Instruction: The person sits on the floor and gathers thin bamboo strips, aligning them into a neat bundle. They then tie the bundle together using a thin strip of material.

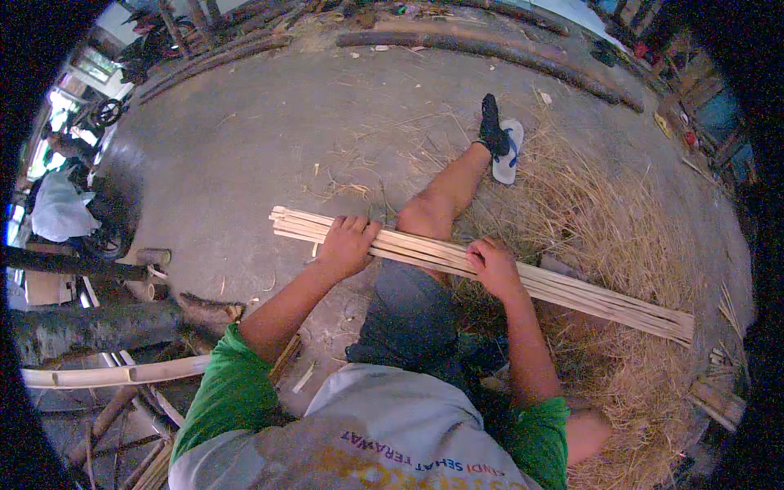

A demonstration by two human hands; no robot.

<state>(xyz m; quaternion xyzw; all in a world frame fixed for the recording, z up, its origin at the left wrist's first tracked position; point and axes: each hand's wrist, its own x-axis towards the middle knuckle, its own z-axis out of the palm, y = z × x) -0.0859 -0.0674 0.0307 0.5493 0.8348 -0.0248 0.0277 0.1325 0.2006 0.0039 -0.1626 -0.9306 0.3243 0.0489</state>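
A long bundle of pale, split bamboo strips [604, 304] lies across my lap, slanting from the upper left down to the right. Near its left end my left hand [349, 245] is wrapped over the strips. Around the middle, my right hand [493, 266] is closed on the same bundle, fingers curled at its upper edge. The left end of the bundle is slightly uneven, and the right end reaches out over a heap of shavings. Beneath the bundle is my bent leg; the undersides of both hands are hidden.
Thin bamboo shavings [572, 196] spread over the floor at right. A white and blue flip-flop [508, 152] is by my foot. Bamboo poles [490, 55] lie along the back. At left are a thick log [90, 327], a split bamboo length [122, 376] and a white sack [61, 208].
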